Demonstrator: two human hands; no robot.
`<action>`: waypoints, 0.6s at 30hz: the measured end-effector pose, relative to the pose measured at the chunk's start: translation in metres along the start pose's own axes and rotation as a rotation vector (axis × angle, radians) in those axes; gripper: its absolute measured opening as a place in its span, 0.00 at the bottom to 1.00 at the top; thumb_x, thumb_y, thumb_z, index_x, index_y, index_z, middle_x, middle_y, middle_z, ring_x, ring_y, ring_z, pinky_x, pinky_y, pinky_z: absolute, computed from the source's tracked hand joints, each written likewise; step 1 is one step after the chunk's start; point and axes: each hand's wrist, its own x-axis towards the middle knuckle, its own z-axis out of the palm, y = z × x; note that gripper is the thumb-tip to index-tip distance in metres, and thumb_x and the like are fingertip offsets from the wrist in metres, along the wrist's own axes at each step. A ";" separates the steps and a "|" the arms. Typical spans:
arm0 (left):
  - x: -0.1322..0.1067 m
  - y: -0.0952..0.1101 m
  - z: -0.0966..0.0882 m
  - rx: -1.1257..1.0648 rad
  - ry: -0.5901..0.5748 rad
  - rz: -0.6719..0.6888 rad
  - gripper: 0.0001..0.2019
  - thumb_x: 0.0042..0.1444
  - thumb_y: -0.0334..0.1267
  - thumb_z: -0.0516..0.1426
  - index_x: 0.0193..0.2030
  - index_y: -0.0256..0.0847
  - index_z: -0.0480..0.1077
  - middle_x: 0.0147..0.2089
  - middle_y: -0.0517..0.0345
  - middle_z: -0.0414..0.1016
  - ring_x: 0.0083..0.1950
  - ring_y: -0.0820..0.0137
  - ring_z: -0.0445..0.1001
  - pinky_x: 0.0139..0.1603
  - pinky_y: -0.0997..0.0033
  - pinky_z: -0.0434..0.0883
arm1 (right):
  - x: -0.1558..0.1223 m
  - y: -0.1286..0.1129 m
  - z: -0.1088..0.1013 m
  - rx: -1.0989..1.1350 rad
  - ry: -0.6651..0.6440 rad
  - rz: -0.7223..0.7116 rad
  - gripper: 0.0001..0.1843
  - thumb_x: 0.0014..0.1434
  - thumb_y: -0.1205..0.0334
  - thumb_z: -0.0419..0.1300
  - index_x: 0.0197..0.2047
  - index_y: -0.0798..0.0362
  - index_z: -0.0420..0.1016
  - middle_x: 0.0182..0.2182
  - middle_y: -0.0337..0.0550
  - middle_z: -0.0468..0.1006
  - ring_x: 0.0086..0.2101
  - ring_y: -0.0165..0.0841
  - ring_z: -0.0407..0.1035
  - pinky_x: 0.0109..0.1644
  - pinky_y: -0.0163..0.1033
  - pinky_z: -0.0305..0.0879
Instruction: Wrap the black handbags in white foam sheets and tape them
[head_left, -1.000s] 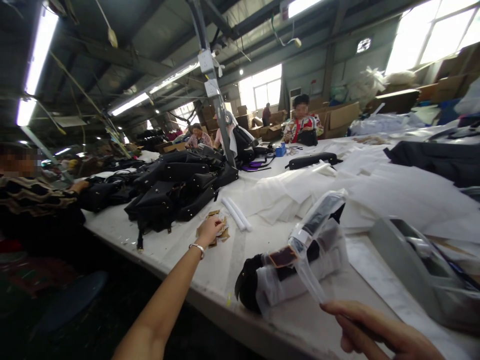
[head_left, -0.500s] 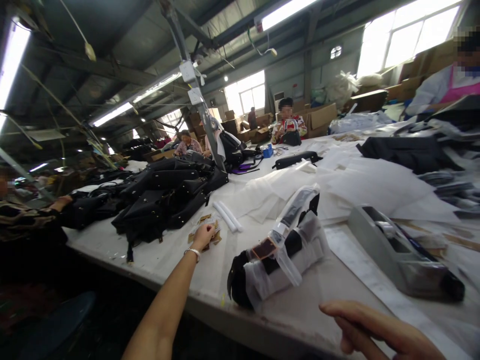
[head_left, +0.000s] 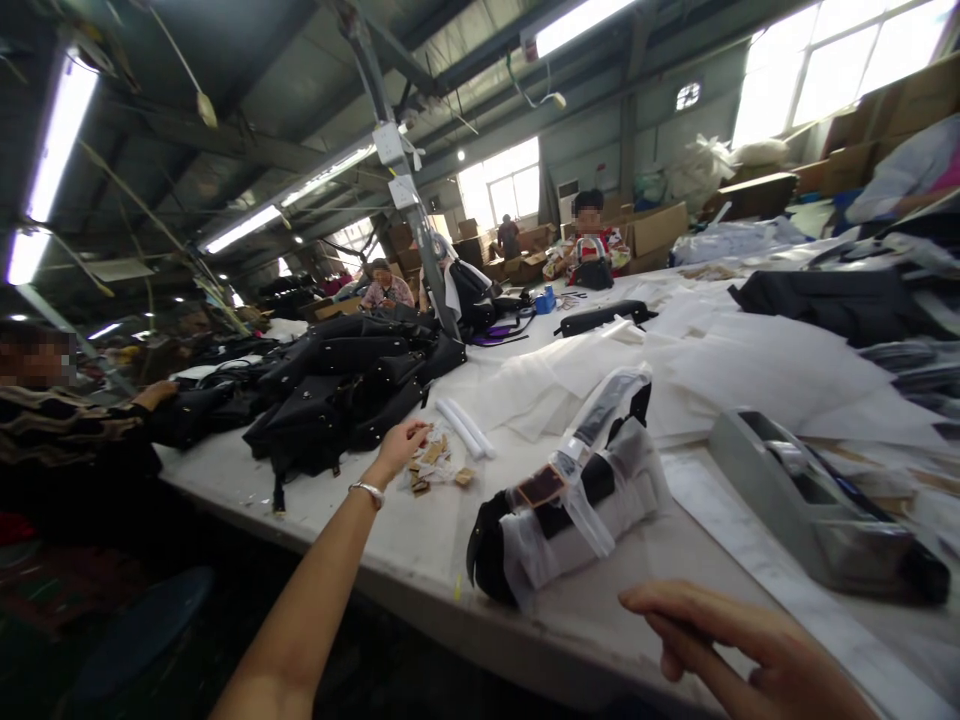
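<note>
My left hand, with a bracelet at the wrist, is at the upper left edge of a small pile of brown tags with clear plastic bits. Its fingers are pinched together; what they hold, if anything, is too small to make out. In front of me lies a black bag, partly wrapped in white sheet material, its strap covered in clear plastic and a brown tag on it. My right hand hovers over the table's near edge, fingers stretched out, nothing visible in it.
A grey tape dispenser stands on the right. Two white rolls lie beyond the tags. Black bags are heaped at left, white sheets spread at right. A co-worker reaches in from the left; others sit farther back.
My left hand has moved from over the tags to their upper left edge, uncovering more of the pile. My right hand stays much the same. The view has shifted slightly left.
</note>
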 end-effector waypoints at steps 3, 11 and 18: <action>0.000 0.007 -0.005 0.112 -0.088 0.067 0.15 0.64 0.47 0.58 0.49 0.36 0.71 0.47 0.53 0.75 0.44 0.65 0.76 0.45 0.59 0.76 | 0.006 -0.009 0.000 0.006 -0.004 0.004 0.11 0.59 0.54 0.62 0.41 0.41 0.85 0.23 0.39 0.81 0.24 0.33 0.76 0.31 0.28 0.73; -0.038 -0.004 0.054 0.468 -0.262 0.112 0.14 0.63 0.44 0.59 0.51 0.38 0.71 0.53 0.50 0.74 0.50 0.63 0.75 0.51 0.54 0.75 | 0.004 -0.011 0.011 0.033 -0.116 -0.053 0.11 0.59 0.58 0.61 0.42 0.43 0.85 0.29 0.41 0.83 0.25 0.32 0.77 0.31 0.28 0.74; -0.050 -0.005 0.078 0.566 -0.232 0.096 0.16 0.63 0.44 0.59 0.55 0.38 0.70 0.56 0.49 0.72 0.54 0.60 0.73 0.54 0.51 0.74 | -0.005 -0.003 0.002 -0.039 -0.120 -0.118 0.12 0.61 0.61 0.61 0.45 0.43 0.83 0.31 0.39 0.84 0.26 0.30 0.78 0.25 0.22 0.71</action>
